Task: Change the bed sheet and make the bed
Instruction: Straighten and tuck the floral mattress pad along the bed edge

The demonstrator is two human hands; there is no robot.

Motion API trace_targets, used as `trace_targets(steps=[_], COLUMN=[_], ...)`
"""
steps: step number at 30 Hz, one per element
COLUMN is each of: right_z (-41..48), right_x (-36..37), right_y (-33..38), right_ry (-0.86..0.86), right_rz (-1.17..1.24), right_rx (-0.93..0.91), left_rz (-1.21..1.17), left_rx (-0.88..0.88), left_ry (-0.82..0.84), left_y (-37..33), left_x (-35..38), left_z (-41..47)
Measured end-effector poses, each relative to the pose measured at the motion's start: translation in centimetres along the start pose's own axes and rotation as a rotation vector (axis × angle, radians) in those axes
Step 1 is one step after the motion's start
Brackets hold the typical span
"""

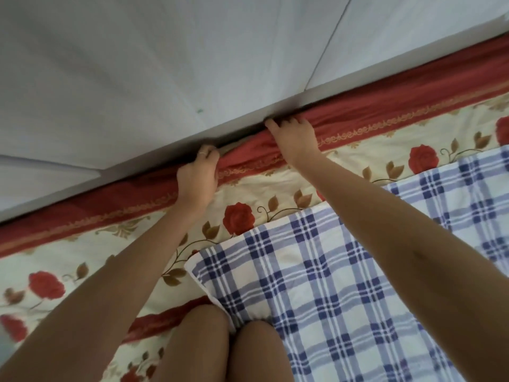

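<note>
A cream bed sheet (91, 252) with red roses and a red border covers the mattress and runs along the wall. My left hand (197, 175), a ring on one finger, is closed on the red border where it meets the wall. My right hand (293, 136) presses the same border a little further right, its fingertips pushed into the gap between mattress and wall. A blue and white checked blanket (344, 271) lies folded on the sheet under my right forearm. My bare knees rest on the bed at the bottom of the view.
A pale grey wall (137, 78) stands right against the far edge of the bed, leaving only a narrow dark gap. The red border is bunched between my two hands.
</note>
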State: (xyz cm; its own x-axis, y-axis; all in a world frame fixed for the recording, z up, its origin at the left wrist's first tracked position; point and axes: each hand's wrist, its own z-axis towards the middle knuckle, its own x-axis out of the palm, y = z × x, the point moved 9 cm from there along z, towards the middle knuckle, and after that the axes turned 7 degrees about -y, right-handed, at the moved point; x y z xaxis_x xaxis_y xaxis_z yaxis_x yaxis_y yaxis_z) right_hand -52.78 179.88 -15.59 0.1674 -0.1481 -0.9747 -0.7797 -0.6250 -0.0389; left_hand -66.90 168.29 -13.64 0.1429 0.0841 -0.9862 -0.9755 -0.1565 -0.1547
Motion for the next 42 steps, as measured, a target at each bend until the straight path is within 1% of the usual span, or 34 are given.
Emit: trace_targets(steps=[2,4,6,8,10,13,15,16,18,19,20,22,24,25,26,27,29,30,31,32,33,35,37,38,39,40,41,42], right_z=[-0.7,-1.4,-2.0,-2.4,-2.5,-1.9,-1.5,-1.4,-1.3,-1.3,-1.2,-0.6,-0.4,-0.5,-0.7,-0.9,-1.5,-1.8,-2.1,-2.6,-3.2,-4.5,-5.4,-5.7,-5.8,-5.8,-5.5,-5.2], right_x=[-0.6,-1.5,-2.3,-2.1,-1.9,-1.8,-1.1,-0.8,-0.4,-0.4,-0.6,-2.0,-3.9,-4.4,-4.5,-4.3,-3.4,-2.8,-2.1,-1.1,-0.1,1.1,0.8,0.3,0.3,0.8,1.6,2.3], right_y=[0.6,1.1,2.0,2.5,2.3,2.2,2.1,2.0,2.4,2.7,2.8,2.5,1.7,1.5,1.3,1.2,0.9,0.9,1.0,1.3,1.5,1.4,1.3,1.6,2.3,3.0,3.6,3.8], right_ry=[0.027,0.03,0.0,0.054,0.144,0.172,0.269,0.326,0.403,0.408,0.379,0.204,0.003,-0.07,-0.121,-0.153,-0.185,-0.187,-0.172,-0.136,-0.096,-0.078,-0.192,-0.257,-0.274,-0.227,-0.135,-0.017], right_rz=[0.026,-0.099,-0.188,-0.111,0.024,0.136,0.182,0.196,0.225,0.244,0.245,0.193,0.191,0.239,0.319,0.43,0.685,0.756,0.76,0.725,0.685,0.673,0.637,0.559,0.451,0.335,0.242,0.188], right_rx=[0.002,-0.042,-0.129,-0.18,-0.145,-0.078,-0.039,-0.025,-0.022,-0.024,-0.01,0.055,0.164,0.215,0.264,0.31,0.37,0.355,0.308,0.249,0.194,0.131,0.057,-0.022,-0.118,-0.206,-0.256,-0.26], left_rz=[0.041,0.063,0.015,-0.087,-0.205,-0.39,-0.481,-0.482,-0.387,-0.315,-0.248,-0.204,-0.314,-0.383,-0.424,-0.422,-0.329,-0.261,-0.188,-0.114,-0.056,-0.004,-0.02,-0.036,-0.037,-0.018,0.007,0.03], left_rx=[0.048,0.119,0.122,0.089,0.013,-0.231,-0.372,-0.379,-0.278,-0.224,-0.179,-0.149,-0.177,-0.181,-0.145,-0.065,0.159,0.276,0.376,0.431,0.426,0.34,0.197,0.102,0.017,-0.036,-0.064,-0.08], left_ry=[0.011,0.053,0.165,0.303,0.382,0.471,0.481,0.469,0.434,0.404,0.351,0.222,0.158,0.147,0.126,0.093,0.041,0.051,0.092,0.16,0.238,0.321,0.33,0.321,0.309,0.299,0.295,0.295], left_y=[0.3,-0.2,-0.3,-0.1,0.3,2.0,2.9,2.9,2.1,1.7,1.4,1.2,1.3,1.2,0.8,0.1,-1.9,-2.9,-3.6,-4.0,-3.9,-2.8,-1.7,-1.0,-0.5,-0.2,-0.2,-0.3], left_x=[-0.1,-0.2,0.0,0.4,0.2,0.5,0.9,0.9,0.6,0.3,0.0,-0.8,-0.9,-0.7,-0.7,-0.8,-0.6,0.1,1.2,2.6,3.9,5.5,5.9,5.8,5.6,5.5,5.5,5.6], left_z=[-0.6,-0.7,-0.8,-0.8,-0.7,-0.2,-0.1,0.2,0.7,0.7,0.7,0.8,0.5,0.1,-0.5,-1.3,-3.5,-4.8,-5.9,-6.8,-7.1,-6.3,-4.5,-3.4,-2.5,-1.9,-1.4,-1.0])
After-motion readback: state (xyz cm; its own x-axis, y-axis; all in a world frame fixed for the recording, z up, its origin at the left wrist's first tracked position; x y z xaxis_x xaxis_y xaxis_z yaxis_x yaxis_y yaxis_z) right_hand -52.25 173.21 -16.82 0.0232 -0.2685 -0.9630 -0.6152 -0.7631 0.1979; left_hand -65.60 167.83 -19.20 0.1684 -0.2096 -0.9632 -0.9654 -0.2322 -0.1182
